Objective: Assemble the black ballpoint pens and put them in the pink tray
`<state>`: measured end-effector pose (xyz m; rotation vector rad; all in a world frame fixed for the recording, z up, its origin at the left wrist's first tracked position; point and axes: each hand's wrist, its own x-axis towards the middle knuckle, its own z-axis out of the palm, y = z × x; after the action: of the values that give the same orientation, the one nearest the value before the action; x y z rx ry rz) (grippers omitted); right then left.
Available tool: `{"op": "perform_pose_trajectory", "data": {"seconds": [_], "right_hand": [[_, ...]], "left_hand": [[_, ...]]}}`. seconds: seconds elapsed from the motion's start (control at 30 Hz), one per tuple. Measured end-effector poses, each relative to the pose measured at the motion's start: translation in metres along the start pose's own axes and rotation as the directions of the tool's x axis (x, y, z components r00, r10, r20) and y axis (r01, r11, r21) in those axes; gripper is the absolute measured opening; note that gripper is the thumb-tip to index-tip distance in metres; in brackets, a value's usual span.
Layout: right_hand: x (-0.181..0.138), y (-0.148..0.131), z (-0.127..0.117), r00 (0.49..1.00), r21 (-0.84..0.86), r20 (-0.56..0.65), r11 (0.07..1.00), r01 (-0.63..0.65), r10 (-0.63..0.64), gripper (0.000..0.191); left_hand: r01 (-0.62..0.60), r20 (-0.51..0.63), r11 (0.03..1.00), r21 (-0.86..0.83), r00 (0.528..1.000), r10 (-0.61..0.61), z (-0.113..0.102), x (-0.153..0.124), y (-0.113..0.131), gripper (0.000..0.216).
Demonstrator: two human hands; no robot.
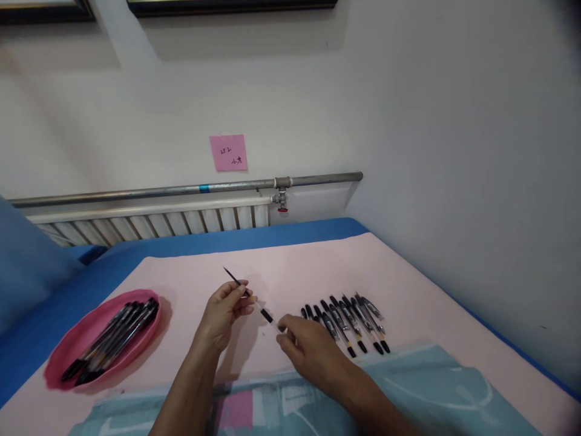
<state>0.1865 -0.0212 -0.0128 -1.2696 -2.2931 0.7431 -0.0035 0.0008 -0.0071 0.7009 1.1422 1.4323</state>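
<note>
My left hand [224, 315] pinches a dark, slim pen refill [232, 277], its pointed tip facing up and away to the left. From under those fingers a clear pen barrel with a black grip [267, 315] slants down toward my right hand [308, 348], whose thumb and fingers close around its lower end. The refill and barrel are in one line; how far one sits inside the other is hidden by my fingers. Right of my hands lie black pen caps [327, 307] and several pens without caps [363, 315] in a loose row.
A pink oval basket [57, 369] holding several black pens [115, 339] stands at the left on the pink tabletop [195, 272]. Light-blue cloth [436, 381] covers the near edge. Behind are a radiator [154, 224], a pipe [149, 192] and a pink note [228, 152] on the wall.
</note>
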Motion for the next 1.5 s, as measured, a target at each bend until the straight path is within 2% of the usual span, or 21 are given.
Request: {"op": "perform_pose_trajectory", "data": {"seconds": [0.47,0.63,0.7,0.8,0.87,0.93,1.0,1.07,1.13,1.2,1.27,1.33,1.4,1.5], "right_hand": [[0.0,0.001,0.002,0.999,-0.055,-0.026,0.998,0.03,-0.032,0.01],[0.0,0.0,0.002,0.999,-0.04,-0.032,0.999,0.022,-0.023,0.01],[0.001,0.0,0.003,0.998,-0.012,-0.05,1.0,0.023,-0.024,0.01],[0.002,0.003,0.002,0.992,0.053,-0.123,0.998,0.029,-0.022,0.012],[0.004,0.007,-0.003,0.982,0.113,-0.19,0.994,0.016,0.006,0.013],[0.005,0.012,-0.011,0.957,0.196,-0.282,0.981,-0.004,0.061,0.015],[0.005,0.017,-0.021,0.912,0.273,-0.391,0.962,-0.011,0.121,0.018],[0.004,0.021,-0.03,0.859,0.317,-0.485,0.949,-0.003,0.164,0.02],[0.003,0.024,-0.036,0.822,0.338,-0.539,0.941,0.012,0.183,0.021],[0.002,0.025,-0.039,0.807,0.348,-0.559,0.937,0.023,0.188,0.022],[0.002,0.026,-0.039,0.802,0.348,-0.568,0.937,0.029,0.186,0.022],[0.002,0.026,-0.039,0.8,0.347,-0.57,0.938,0.029,0.186,0.022],[0.002,0.026,-0.038,0.805,0.348,-0.563,0.937,0.024,0.189,0.022],[0.001,0.026,-0.038,0.808,0.349,-0.556,0.937,0.015,0.194,0.02]], "left_hand": [[-0.019,-0.019,0.998,0.066,1.0,0.021,0.001,-0.001,-0.002,0.031],[-0.043,0.002,0.995,0.089,0.999,0.043,0.004,-0.004,-0.004,0.03],[-0.035,0.063,0.989,0.143,0.998,0.026,0.008,-0.009,-0.005,0.025],[-0.021,0.274,0.965,0.26,0.96,-0.053,0.014,-0.017,-0.004,0.026],[-0.034,0.328,0.962,0.27,0.943,-0.059,0.016,-0.02,-0.002,0.033],[-0.047,0.26,0.967,0.251,0.965,-0.02,0.017,-0.02,-0.001,0.038],[-0.045,0.18,0.959,0.28,0.984,-0.006,0.018,-0.018,-0.004,0.037],[-0.053,0.165,0.933,0.356,0.986,-0.007,0.02,-0.016,-0.014,0.03],[-0.132,0.21,0.881,0.454,0.977,0.038,0.024,-0.014,-0.028,0.019],[-0.291,0.307,0.768,0.57,0.943,0.13,0.031,-0.014,-0.044,0.012],[-0.465,0.443,0.596,0.654,0.875,0.196,0.04,-0.015,-0.058,0.017],[-0.585,0.558,0.426,0.69,0.805,0.203,0.05,-0.016,-0.066,0.022],[-0.639,0.611,0.283,0.716,0.769,0.19,0.061,-0.018,-0.068,0.024],[-0.641,0.619,0.14,0.754,0.766,0.172,0.072,-0.026,-0.067,0.023]]}}
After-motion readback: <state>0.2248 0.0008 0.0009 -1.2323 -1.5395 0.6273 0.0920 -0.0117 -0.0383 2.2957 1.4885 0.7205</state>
